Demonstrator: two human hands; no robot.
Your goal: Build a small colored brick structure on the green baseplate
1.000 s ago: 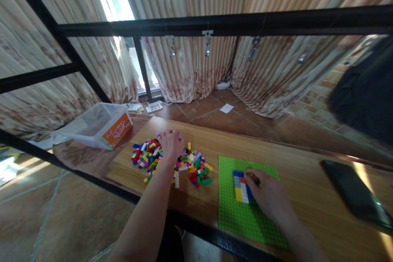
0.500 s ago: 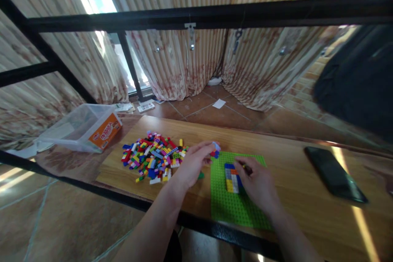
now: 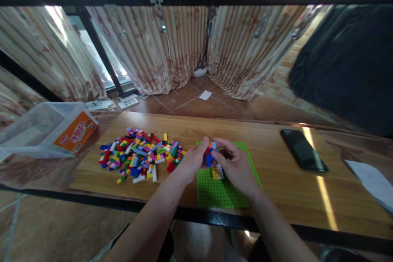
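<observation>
Both hands meet above the green baseplate (image 3: 224, 196). Between them is a small cluster of toy building bricks (image 3: 210, 154) in blue, red, orange and light blue. My left hand (image 3: 195, 160) grips its left side, thumb up. Closed at its right side, my right hand (image 3: 235, 165) has thumb and fingers pressed against the cluster; a smaller piece inside the fingers cannot be made out. Just below the hands, a block of yellow and whitish bricks (image 3: 216, 173) sits on the baseplate, its upper part hidden.
Left of the baseplate lies a pile of mixed bricks (image 3: 139, 153) on the wooden board (image 3: 175, 123). Farther left stands a clear plastic tub (image 3: 39, 127) with an orange label. On the right are a black phone (image 3: 303, 150) and white paper (image 3: 371, 182).
My right hand has moved from the bricks on the baseplate up to the cluster in my left hand. The cluster now sits between both hands. The camera view has shifted.
</observation>
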